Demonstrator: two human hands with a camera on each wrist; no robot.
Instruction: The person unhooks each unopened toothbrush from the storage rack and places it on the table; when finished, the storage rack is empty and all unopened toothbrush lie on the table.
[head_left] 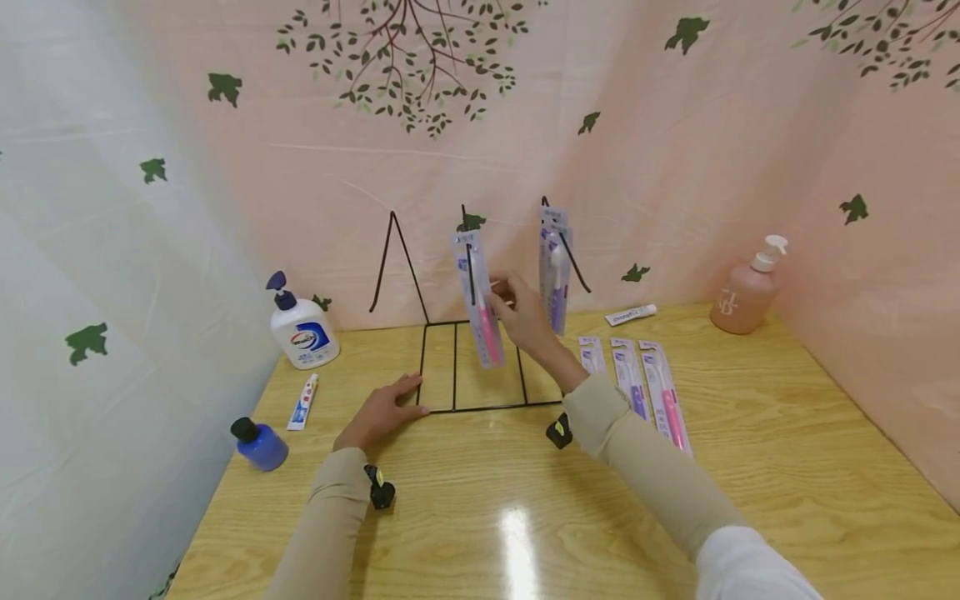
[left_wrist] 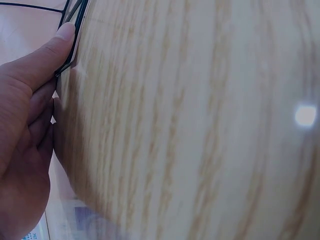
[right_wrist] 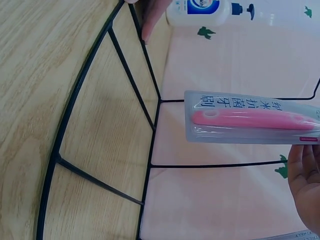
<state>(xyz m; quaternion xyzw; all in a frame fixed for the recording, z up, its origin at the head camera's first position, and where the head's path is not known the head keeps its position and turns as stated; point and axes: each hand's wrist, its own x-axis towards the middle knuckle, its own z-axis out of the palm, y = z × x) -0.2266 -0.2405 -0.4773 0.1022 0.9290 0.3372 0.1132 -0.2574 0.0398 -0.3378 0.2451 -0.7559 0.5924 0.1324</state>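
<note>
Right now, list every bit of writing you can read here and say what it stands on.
"纳米抗菌牙刷": on the pink toothbrush pack held by the right hand.
Blue logo on the white pump bottle: too blurred to read.
Pink pump bottle, both small tubes, flat packs on the table: print too small.

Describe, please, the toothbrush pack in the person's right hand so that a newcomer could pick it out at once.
Start at the black wire rack standing mid-table against the pink wall. The right hand holds a clear toothbrush pack at the rack's middle hook. Its brush is pink, unlike the purple-brushed pack already hanging on the hook to its right, and unlike the three packs lying flat on the table.
</note>
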